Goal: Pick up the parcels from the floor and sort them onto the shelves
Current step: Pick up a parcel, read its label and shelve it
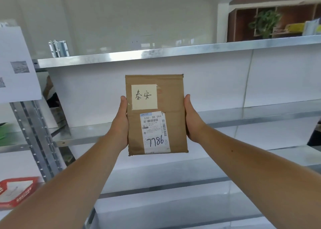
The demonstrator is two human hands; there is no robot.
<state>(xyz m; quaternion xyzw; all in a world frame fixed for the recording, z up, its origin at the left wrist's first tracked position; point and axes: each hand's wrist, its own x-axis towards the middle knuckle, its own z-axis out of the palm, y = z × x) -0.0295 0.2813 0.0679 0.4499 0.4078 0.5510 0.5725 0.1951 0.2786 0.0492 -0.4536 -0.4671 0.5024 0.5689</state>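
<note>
I hold a flat brown cardboard parcel [173, 96] upright in front of the metal shelves [156, 53]. It carries a pale yellow note with handwriting and a white shipping label marked 7786. My left hand [121, 124] grips its left edge and my right hand [192, 121] grips its right edge, thumbs on the front face. The parcel hangs in the air at the height of the middle shelf [251, 117], not resting on any board.
A grey upright post [34, 136] stands at the left, with a white printed sheet [15, 64] taped above it. A red and white parcel [15, 191] lies on a lower left shelf. A wooden cabinet with a plant [265, 22] stands behind, top right.
</note>
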